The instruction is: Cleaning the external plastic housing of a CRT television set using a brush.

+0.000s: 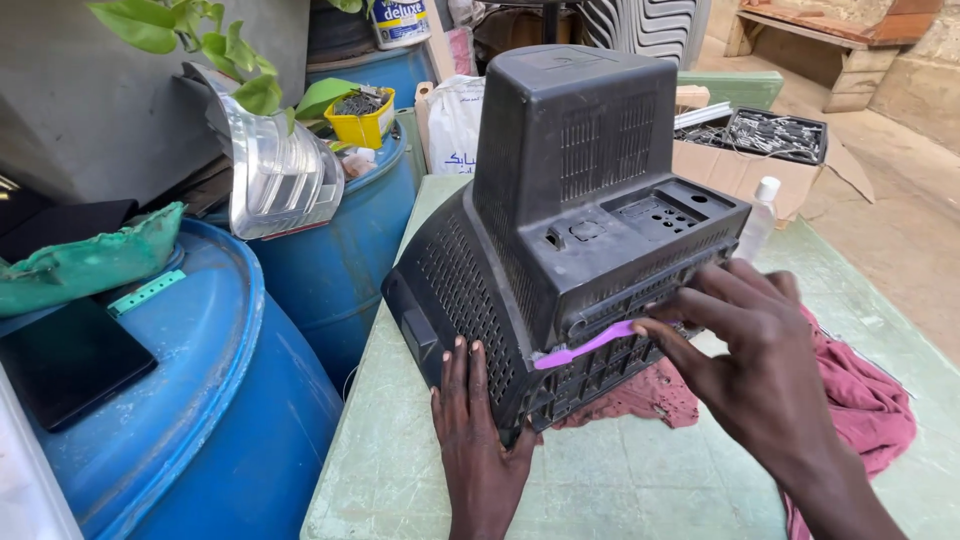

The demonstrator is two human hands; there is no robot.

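An old black television (pixel 560 200) lies face down and tilted on a green table (pixel 400 470), its vented back casing toward me. My left hand (pixel 478 440) rests flat against its lower left side, fingers pointing up along the grille. My right hand (pixel 745 350) holds a pink toothbrush (pixel 585 346) against the vents near the casing's lower edge. The brush head is hidden under my fingers.
A maroon cloth (pixel 860 400) lies under and right of the television. Blue plastic drums (pixel 210 400) stand close on the left, one carrying a clear headlamp cover (pixel 275 175). A clear bottle (pixel 757 215) and a cardboard box of metal parts (pixel 760 135) sit behind.
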